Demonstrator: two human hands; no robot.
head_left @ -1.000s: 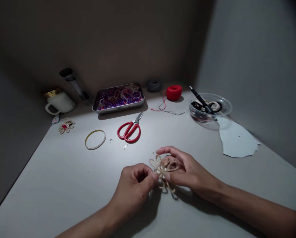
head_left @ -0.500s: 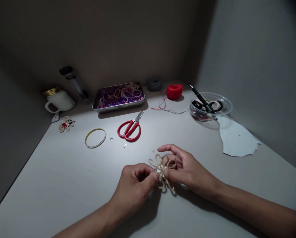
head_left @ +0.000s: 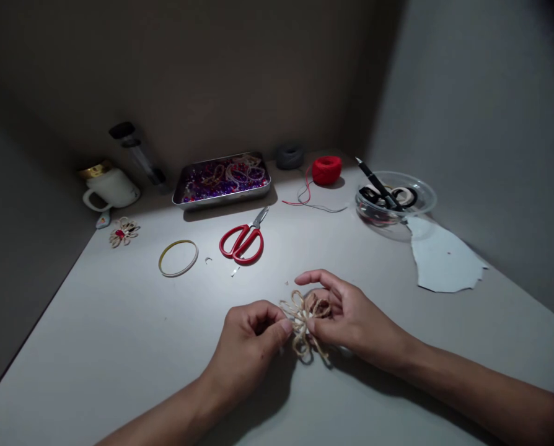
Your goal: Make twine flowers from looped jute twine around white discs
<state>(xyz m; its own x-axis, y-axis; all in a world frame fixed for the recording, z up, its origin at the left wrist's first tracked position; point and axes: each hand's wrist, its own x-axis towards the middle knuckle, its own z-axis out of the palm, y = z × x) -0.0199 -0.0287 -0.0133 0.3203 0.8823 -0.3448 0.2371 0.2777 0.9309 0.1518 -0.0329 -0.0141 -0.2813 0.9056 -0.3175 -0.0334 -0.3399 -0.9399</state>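
Note:
A flower made of tan twine loops point(head_left: 300, 341) with a whitish centre is held just above the table. My right hand point(head_left: 346, 310) has it between thumb and fingers, the thumb pressed near its centre and the index finger stretched out past it. From the left, my left hand point(head_left: 256, 334) pinches at the flower's edge with thumb and index finger together. What exactly lies between those left fingertips is mostly hidden. A pair of red-handled scissors point(head_left: 242, 244) lies beyond the hands.
A bangle ring point(head_left: 160, 263) and small scraps lie left of the scissors. Behind are a bead tray point(head_left: 225, 199), red yarn point(head_left: 326, 170), grey yarn point(head_left: 289, 157) and a mug point(head_left: 116, 189). A finished-looking twine flower point(head_left: 123, 233) sits left; a clear bowl point(head_left: 426, 198) and white sheet point(head_left: 444, 260) right.
My left fingertips have drawn slightly left and up from the flower's lower loops. The lower loops have shifted and spread a little. My right hand keeps its hold.

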